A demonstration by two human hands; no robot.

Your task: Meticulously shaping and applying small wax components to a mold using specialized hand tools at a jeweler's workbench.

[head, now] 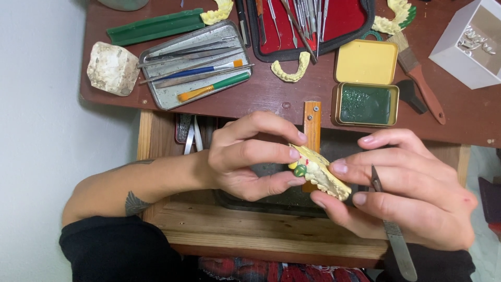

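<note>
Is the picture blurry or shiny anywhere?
Head view: mostly sharp and evenly lit, with soft shadows; the tooth model between both hands is clear, the metal tray shines a little, and the white box at the corner looks washed out.

one head-worn camera looks steeply down, close over the workbench (271,94).

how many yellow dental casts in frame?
4. One held between the left hand and right hand: held cast. One loose cast lies below the red tray. Two at the top edge, cropped; more may be hidden.
</note>
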